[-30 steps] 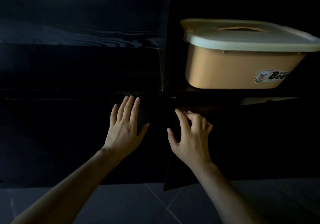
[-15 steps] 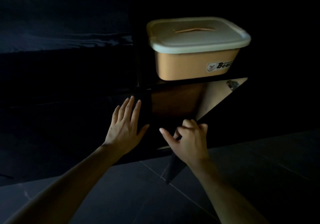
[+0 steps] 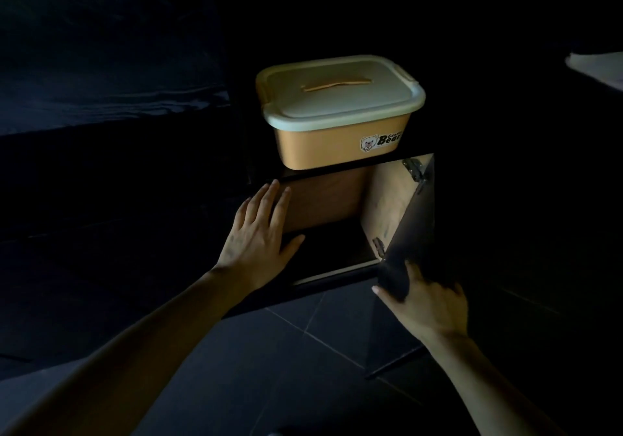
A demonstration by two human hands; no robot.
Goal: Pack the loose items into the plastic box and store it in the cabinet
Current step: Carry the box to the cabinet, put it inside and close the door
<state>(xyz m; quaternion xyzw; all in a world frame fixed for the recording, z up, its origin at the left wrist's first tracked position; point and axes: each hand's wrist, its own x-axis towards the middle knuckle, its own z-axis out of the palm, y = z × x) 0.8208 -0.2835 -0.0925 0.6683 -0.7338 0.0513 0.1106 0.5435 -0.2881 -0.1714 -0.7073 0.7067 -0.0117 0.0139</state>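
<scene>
The orange plastic box (image 3: 337,145) with a pale lid and a bear sticker stands closed on top of the dark cabinet (image 3: 323,179). Below it the right cabinet door (image 3: 413,233) is swung wide open, showing a wooden interior (image 3: 323,199) with nothing visible inside. My right hand (image 3: 428,304) holds the door's lower edge, thumb on one face and fingers on the other. My left hand (image 3: 259,233) rests flat with straight fingers on the neighbouring closed door, at the left rim of the opening.
Dark tiled floor (image 3: 303,368) lies in front of the cabinet. A pale object (image 3: 600,68) shows at the far right edge. The room is very dim and the cabinet's left part is hard to make out.
My right hand has swung the cabinet door from nearly closed to wide open, moving right and down with it. The view shifted, and the interior came into sight. My left hand stayed flat.
</scene>
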